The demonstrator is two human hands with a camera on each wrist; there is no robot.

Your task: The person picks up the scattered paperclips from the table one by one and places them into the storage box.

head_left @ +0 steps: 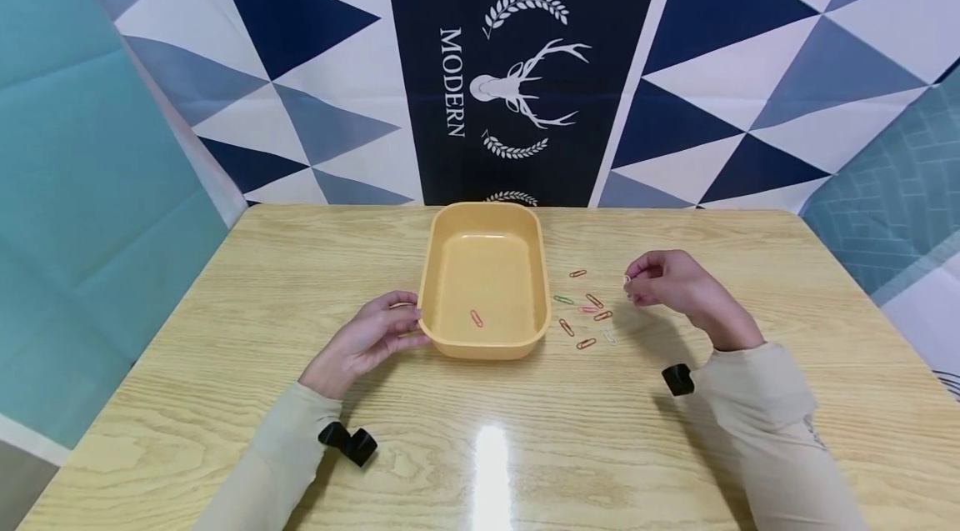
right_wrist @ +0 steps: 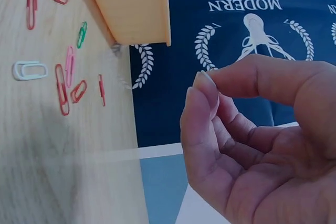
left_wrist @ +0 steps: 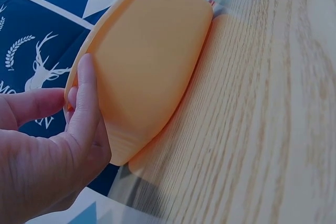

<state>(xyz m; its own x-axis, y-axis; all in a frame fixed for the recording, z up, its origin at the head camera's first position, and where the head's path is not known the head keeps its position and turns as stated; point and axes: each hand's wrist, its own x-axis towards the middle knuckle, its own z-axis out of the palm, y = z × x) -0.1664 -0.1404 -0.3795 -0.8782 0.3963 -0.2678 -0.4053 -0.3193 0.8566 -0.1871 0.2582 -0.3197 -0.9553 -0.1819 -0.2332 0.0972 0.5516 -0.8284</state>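
Observation:
A yellow plastic tray (head_left: pixel 487 352) sits on the table, with one pink paper clip (head_left: pixel 477 318) inside it. My left hand (head_left: pixel 371 339) holds the tray's left edge, and the left wrist view shows fingers at the rim and along the outer wall. To the right of the tray lie several loose paper clips, among them a green one (right_wrist: pixel 82 35), a pink one (right_wrist: pixel 70 66), a white one (right_wrist: pixel 30 70) and red ones. Raised beyond them, my right hand (head_left: pixel 667 285) pinches a small pale paper clip (head_left: pixel 627 280) between thumb and forefinger; the fingertips mostly hide it.
The wooden table (head_left: pixel 420 448) runs up to a patterned cloth (head_left: pixel 330 56) behind the tray. Teal cloth (head_left: pixel 90 181) hangs at the left side. Black camera straps (head_left: pixel 348 441) are worn at both wrists.

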